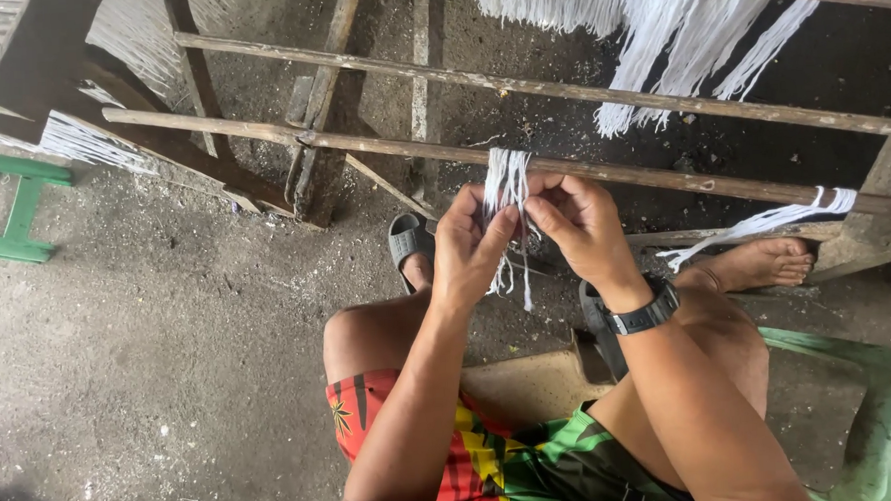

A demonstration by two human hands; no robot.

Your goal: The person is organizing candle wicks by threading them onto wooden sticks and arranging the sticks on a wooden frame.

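The left hand [468, 241] and the right hand [577, 225] meet in front of the person's knees. Both pinch a small bundle of white cotton strings [506, 183]. The left thumb and fingers are pressed shut on the strings, and the right fingertips are pressed shut on them too, just beside the left ones. The two hands almost touch.

The bundle hangs over a long thin wooden pole [663, 178] just above the grip. Loose string ends dangle down below the grip, between the two wrists. A black wristwatch [645, 315] sits on the right wrist, below the grip.

Farther along the same pole, off to the right of the grip, lies another small bunch of white strings [765, 223]. Up above the grip, more white strings [677, 40] hang from a higher wooden pole [559, 87].

Under the hands is a grey sandal [407, 244] on one foot. A bare foot [762, 263] rests to the right of the grip. The person wears bright red, yellow and green shorts [495, 464]. Far to the left of the grip stands a green wooden frame [18, 204] on the grey dirt floor [150, 374].
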